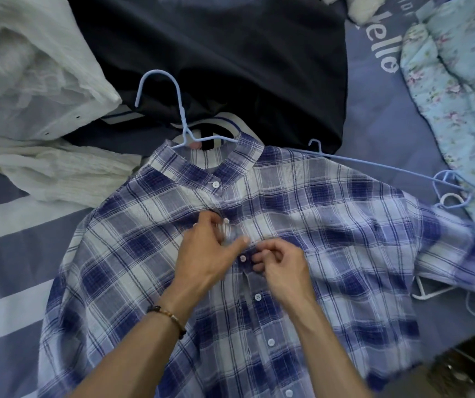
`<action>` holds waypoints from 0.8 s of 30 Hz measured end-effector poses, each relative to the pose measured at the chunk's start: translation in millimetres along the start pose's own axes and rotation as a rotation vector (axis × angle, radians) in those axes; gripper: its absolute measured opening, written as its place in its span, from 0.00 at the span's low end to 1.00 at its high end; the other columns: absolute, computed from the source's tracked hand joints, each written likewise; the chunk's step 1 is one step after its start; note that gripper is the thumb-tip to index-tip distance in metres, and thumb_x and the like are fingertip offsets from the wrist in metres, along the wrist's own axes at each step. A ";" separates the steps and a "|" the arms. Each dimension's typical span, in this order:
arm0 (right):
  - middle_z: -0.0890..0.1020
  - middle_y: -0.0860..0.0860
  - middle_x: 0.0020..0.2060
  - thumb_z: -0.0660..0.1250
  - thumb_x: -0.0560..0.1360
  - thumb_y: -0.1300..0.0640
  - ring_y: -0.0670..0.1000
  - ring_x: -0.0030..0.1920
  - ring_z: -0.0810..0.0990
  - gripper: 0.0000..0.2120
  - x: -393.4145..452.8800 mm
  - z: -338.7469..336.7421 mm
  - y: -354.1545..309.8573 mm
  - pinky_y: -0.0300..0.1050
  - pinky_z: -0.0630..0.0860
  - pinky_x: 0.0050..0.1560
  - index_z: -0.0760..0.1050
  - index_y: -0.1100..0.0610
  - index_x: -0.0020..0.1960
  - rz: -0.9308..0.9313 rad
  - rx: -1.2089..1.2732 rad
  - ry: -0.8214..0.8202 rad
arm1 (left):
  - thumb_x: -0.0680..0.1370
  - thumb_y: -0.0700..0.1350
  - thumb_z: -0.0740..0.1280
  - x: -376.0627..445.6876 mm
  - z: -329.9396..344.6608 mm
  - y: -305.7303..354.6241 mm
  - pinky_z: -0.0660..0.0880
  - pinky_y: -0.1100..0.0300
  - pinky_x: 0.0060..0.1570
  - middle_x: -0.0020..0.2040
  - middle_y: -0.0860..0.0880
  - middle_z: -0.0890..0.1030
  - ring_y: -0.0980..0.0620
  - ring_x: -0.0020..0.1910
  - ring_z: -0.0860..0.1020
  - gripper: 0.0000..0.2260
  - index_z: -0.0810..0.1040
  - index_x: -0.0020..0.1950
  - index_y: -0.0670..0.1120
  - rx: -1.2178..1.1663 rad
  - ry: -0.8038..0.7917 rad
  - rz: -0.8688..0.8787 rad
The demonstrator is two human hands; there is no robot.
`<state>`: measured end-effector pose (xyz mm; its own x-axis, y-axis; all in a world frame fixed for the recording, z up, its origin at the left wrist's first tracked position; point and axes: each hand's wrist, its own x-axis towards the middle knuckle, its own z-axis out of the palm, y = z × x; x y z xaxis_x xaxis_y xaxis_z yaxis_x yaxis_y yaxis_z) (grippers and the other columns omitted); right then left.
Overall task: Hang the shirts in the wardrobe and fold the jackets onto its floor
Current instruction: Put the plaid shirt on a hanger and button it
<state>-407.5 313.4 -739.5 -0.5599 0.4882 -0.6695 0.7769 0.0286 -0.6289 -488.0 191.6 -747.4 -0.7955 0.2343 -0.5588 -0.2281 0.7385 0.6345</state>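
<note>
Both hands meet at the placket of the plaid shirt (288, 214), spread flat on the bed: left hand (210, 251) pinches a fold of fabric by a button, right hand (279, 262) pinches the placket edge. A blue hanger (183, 122) sits in the shirt's collar, hook lying on a dark garment (230, 58) just beyond; white garment (29, 81) left of the collar, spare hangers (449, 188) right of the shoulder.

Both forearms were bare with no sleeves in view, and the left wrist wore a beaded bracelet (168, 315) of dark beads with a few lighter brown and metallic ones.
</note>
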 end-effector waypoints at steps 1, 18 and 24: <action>0.85 0.50 0.37 0.62 0.80 0.65 0.45 0.37 0.84 0.12 -3.1 -2.6 6.3 0.48 0.83 0.46 0.79 0.53 0.45 -0.002 0.001 0.014 | 0.70 0.61 0.74 -4.0 4.4 0.3 0.77 0.55 0.42 0.46 0.53 0.78 0.52 0.43 0.78 0.29 0.66 0.61 0.50 0.123 0.005 0.030; 0.76 0.46 0.43 0.68 0.77 0.54 0.47 0.41 0.78 0.03 -12.0 32.2 16.3 0.44 0.77 0.44 0.79 0.53 0.46 -0.316 -0.413 0.126 | 0.76 0.44 0.69 -42.8 11.0 -23.0 0.76 0.59 0.39 0.35 0.55 0.79 0.58 0.35 0.77 0.05 0.79 0.39 0.49 0.023 0.176 0.012; 0.82 0.45 0.36 0.70 0.75 0.59 0.42 0.37 0.79 0.09 -22.9 24.8 3.5 0.34 0.73 0.39 0.78 0.50 0.38 -0.082 -0.042 0.123 | 0.78 0.36 0.68 -39.9 2.4 -9.2 0.74 0.62 0.32 0.29 0.52 0.78 0.55 0.29 0.76 0.07 0.78 0.42 0.44 -0.671 -0.101 -0.311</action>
<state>-399.1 280.7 -736.2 -0.5840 0.5860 -0.5617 0.7430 0.1074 -0.6606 -452.8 176.9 -732.3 -0.5905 0.1580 -0.7914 -0.7535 0.2431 0.6108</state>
